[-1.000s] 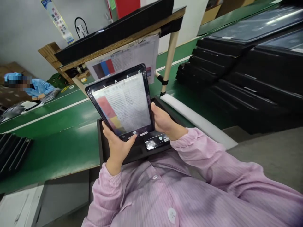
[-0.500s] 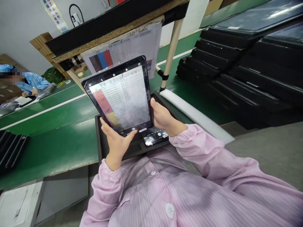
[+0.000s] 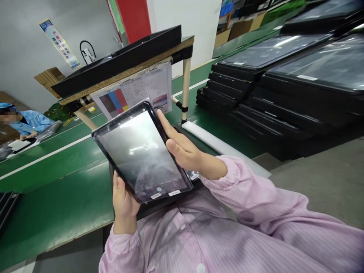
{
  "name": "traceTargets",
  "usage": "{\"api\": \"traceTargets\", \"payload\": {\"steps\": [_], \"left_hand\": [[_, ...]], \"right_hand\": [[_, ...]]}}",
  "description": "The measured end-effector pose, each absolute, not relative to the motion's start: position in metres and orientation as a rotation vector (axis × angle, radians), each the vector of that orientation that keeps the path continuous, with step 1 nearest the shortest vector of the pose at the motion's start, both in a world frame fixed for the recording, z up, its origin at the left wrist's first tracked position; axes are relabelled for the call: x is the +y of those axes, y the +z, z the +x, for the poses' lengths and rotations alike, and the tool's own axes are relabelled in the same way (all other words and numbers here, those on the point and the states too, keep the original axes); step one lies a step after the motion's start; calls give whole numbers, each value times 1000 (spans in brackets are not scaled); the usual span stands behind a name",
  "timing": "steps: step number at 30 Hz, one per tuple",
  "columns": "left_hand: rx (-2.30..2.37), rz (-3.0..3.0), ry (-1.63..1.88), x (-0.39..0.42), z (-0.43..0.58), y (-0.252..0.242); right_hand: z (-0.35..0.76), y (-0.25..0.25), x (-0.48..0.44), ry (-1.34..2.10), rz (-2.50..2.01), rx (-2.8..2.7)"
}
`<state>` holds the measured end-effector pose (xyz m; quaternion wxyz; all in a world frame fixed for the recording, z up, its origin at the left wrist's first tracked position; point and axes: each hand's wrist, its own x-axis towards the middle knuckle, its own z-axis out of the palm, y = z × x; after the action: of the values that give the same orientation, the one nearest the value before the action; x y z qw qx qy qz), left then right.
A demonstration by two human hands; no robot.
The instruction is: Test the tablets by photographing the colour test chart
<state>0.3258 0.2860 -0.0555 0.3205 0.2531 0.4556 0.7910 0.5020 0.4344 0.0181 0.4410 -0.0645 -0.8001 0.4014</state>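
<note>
A black tablet [image 3: 139, 151] is held tilted above the tray, its screen glowing pale grey with bright reflections. Two small white labels stick to its lower edge. My left hand [image 3: 123, 203] grips the lower left edge, with part of its fingers hidden behind the tablet. Along the right edge lies my right hand [image 3: 186, 153], its fingers stretched beside the frame and the thumb near the bezel. Under the tablet, a black tray [image 3: 153, 210] shows partly. A second device [image 3: 193, 175] in it is mostly covered by the tablet and my right hand.
Behind the tablet, a printed colour sheet [image 3: 136, 91] hangs under a wooden shelf [image 3: 127, 72] on pipe legs. Stacks of black trays [image 3: 256, 102] stand at right, near a white foam strip [image 3: 224, 148]. A co-worker in blue [image 3: 35, 121] sits at far left beyond the green bench [image 3: 71, 204].
The tablet has come down and leaned back; its screen has gone from showing the printed sheet to a pale blur. My right hand has moved up along its edge, my left hand lower.
</note>
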Motion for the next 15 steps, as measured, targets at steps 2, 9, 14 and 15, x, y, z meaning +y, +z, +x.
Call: {"api": "traceTargets", "payload": {"steps": [2,9,14,15], "left_hand": [[1196,645,2098,283,328,-60],[1302,425,2168,261,336,-51],[1480,213,2000,241,312,-41],[1513,172,1969,240,303,-42]], "right_hand": [[502,22,437,917,-151,-2032],[499,5,452,892,-273,-2141],[545,-34,467,601,-947,-2341],[556,-45,468,471,-1130,-2435]]}}
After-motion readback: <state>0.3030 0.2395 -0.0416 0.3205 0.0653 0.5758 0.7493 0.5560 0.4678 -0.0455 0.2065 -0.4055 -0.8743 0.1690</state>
